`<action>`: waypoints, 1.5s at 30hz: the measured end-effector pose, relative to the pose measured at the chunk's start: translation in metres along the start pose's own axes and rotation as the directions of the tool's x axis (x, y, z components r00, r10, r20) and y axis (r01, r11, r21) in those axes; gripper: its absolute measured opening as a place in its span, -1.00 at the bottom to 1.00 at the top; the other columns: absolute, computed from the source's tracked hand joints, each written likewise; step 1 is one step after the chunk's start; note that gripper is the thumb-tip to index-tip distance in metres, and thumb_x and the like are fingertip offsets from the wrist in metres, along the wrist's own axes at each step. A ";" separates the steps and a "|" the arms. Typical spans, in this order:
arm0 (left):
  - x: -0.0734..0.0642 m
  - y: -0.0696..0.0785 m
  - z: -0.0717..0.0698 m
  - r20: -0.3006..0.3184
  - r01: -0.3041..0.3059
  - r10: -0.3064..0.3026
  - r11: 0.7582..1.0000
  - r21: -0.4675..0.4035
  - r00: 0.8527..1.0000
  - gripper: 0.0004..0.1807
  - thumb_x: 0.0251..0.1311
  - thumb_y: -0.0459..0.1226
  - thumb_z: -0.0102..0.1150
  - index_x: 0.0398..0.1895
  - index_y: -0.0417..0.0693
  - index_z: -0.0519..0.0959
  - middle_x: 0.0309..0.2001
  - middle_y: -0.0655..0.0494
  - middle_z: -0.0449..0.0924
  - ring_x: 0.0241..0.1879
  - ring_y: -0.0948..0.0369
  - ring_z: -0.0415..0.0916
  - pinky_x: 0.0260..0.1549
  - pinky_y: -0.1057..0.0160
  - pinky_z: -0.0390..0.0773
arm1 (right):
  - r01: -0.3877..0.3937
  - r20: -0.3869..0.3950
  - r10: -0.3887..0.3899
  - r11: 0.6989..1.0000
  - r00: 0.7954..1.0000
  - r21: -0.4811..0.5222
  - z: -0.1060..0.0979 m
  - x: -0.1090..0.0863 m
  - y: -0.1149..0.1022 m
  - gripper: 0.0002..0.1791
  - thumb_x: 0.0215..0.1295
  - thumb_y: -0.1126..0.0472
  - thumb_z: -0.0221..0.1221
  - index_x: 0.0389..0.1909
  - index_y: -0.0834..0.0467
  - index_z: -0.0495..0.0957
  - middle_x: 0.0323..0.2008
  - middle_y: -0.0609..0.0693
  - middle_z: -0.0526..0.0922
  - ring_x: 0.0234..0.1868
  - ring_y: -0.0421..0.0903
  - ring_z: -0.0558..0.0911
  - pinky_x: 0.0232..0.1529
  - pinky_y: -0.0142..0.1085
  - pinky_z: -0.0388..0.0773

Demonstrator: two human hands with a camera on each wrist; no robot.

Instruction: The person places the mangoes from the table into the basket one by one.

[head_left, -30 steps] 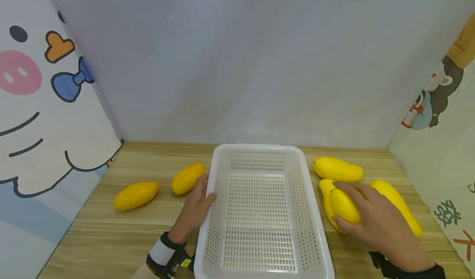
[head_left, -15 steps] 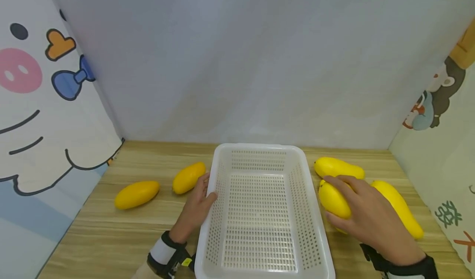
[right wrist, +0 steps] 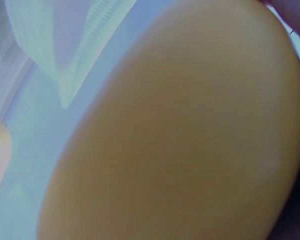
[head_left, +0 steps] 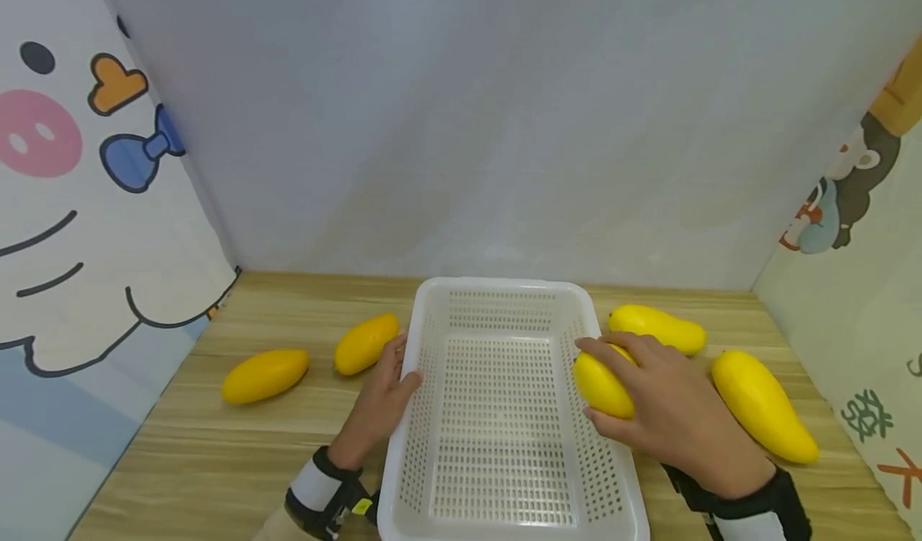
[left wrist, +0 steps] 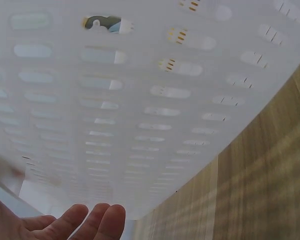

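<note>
In the head view a white perforated plastic basket (head_left: 497,413) stands at the centre of the table. My left hand (head_left: 378,401) grips its left rim, thumb over the edge and fingers outside; these fingers (left wrist: 107,222) show by the perforated wall in the left wrist view. Over the basket's right rim, my right hand (head_left: 659,405) holds a yellow mango (head_left: 601,385) between thumb and fingers. That mango (right wrist: 180,130) fills most of the right wrist view. Two more yellow mangoes, a far one (head_left: 659,329) and a near one (head_left: 763,405), lie right of the basket.
Left of the basket lie two orange-yellow mangoes, one (head_left: 366,344) close to my left hand and another (head_left: 265,376) farther left. A pale grey wall (head_left: 497,125) rises behind the wooden table (head_left: 216,469). Cartoon-printed panels flank both sides.
My right hand has carried the held mango up and leftward, from the table at the right to over the basket's right rim. The left hand stays on the basket.
</note>
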State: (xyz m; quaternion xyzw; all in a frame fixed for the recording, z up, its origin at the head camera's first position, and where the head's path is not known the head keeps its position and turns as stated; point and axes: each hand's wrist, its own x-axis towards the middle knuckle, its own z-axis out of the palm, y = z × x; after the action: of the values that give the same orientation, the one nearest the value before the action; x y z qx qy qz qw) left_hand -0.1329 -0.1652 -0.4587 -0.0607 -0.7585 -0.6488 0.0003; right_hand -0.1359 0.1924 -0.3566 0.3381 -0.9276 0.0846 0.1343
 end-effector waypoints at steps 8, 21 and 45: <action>0.001 0.000 0.000 -0.012 0.012 -0.012 1.000 0.010 1.000 -0.35 0.43 -0.46 -0.10 0.54 -0.22 0.02 0.37 -0.33 0.32 0.13 -0.18 0.49 -0.08 0.00 0.64 | 0.089 -0.010 -0.089 0.996 0.996 0.018 0.006 0.017 -0.014 -0.21 0.06 -0.14 0.41 0.35 -0.06 0.46 0.11 0.08 0.58 -0.10 0.01 0.58 -0.09 -0.02 0.59; 0.001 -0.001 0.001 -0.002 -0.001 0.001 1.000 0.007 1.000 -0.35 0.44 -0.45 -0.11 0.55 -0.22 0.00 0.38 -0.33 0.31 0.14 -0.19 0.48 -0.09 0.01 0.65 | 0.198 -0.077 -0.194 0.979 0.978 0.048 0.018 0.039 -0.030 -0.24 0.09 -0.13 0.37 0.37 -0.08 0.46 0.12 0.05 0.57 0.05 0.04 0.57 -0.07 -0.04 0.56; -0.001 0.002 0.001 -0.005 0.013 -0.013 1.000 0.009 1.000 -0.35 0.46 -0.43 -0.09 0.55 -0.20 0.00 0.43 -0.30 0.26 0.22 -0.18 0.45 -0.03 -0.04 0.64 | 0.291 -0.108 -0.279 0.949 0.954 0.120 0.036 0.086 -0.044 -0.30 0.10 -0.07 0.36 0.31 -0.04 0.48 0.10 0.04 0.57 0.05 0.02 0.56 -0.10 -0.09 0.54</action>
State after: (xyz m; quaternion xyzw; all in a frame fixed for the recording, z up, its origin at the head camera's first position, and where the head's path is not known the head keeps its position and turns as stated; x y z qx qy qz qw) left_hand -0.1321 -0.1643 -0.4571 -0.0543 -0.7617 -0.6456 -0.0019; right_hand -0.1780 0.0982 -0.3616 0.4727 -0.8543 0.1415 0.1634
